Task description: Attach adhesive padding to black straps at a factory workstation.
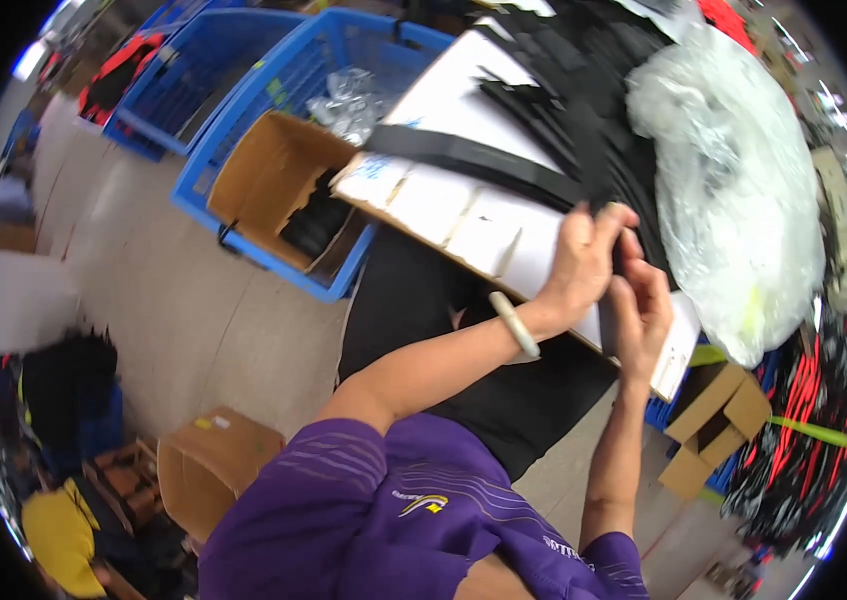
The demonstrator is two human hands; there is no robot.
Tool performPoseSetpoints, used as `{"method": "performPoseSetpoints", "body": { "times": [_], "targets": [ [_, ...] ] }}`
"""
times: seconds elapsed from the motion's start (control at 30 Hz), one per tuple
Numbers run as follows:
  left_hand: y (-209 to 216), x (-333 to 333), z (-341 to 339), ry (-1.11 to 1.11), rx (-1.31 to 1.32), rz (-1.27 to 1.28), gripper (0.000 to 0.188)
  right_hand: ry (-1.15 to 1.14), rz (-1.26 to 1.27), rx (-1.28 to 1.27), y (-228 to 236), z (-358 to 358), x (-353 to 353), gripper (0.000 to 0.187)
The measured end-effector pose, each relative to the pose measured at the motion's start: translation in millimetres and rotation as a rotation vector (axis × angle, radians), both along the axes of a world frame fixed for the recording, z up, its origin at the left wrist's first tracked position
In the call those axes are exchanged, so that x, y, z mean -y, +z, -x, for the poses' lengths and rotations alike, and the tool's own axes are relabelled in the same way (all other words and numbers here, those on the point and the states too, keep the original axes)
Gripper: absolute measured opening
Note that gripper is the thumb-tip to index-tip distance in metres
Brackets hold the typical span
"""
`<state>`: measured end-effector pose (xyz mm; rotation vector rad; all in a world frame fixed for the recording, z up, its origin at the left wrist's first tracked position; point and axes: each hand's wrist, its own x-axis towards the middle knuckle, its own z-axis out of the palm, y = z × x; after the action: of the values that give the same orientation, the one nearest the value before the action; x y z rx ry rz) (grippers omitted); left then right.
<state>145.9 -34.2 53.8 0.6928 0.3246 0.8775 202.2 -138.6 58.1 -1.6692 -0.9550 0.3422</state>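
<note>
A flat black strap (474,157) runs across the white tabletop (434,205) from its left edge into my hands. My left hand (584,262), with a pale bracelet at its wrist, closes its fingers on the strap near the table's front edge. Just right of it, my right hand (646,315) has its fingers bent around a dark length, seemingly the same strap, which shows between the two hands. Its exact hold is partly hidden. Beyond my hands lies a pile of loose black straps (594,70), somewhat blurred.
A large clear plastic bag (734,190) bulges over the table's right side. At left, a blue crate (199,165) holds an open cardboard box (259,175) with black pieces in it. Another blue crate (159,100) stands behind. An open carton (719,425) sits below the table's right end.
</note>
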Motion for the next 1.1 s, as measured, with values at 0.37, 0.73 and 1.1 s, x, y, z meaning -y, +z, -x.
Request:
{"method": "performPoseSetpoints", "body": {
  "times": [0.37,0.73,1.1],
  "targets": [
    [16.7,-16.7,-3.3,-0.336,0.224,0.392,0.029,-0.145,-0.142,0.482,6.4,-4.9,6.1,0.037],
    [10.4,13.3,-28.1,-0.209,-0.160,0.025,0.031,-0.129,-0.165,0.007,-1.7,-15.4,33.5,0.019],
    [3.2,1.5,-18.1,-0.470,-0.105,0.426,0.031,-0.677,0.675,0.692,-40.9,-287.6,28.0,0.026]
  ]
}}
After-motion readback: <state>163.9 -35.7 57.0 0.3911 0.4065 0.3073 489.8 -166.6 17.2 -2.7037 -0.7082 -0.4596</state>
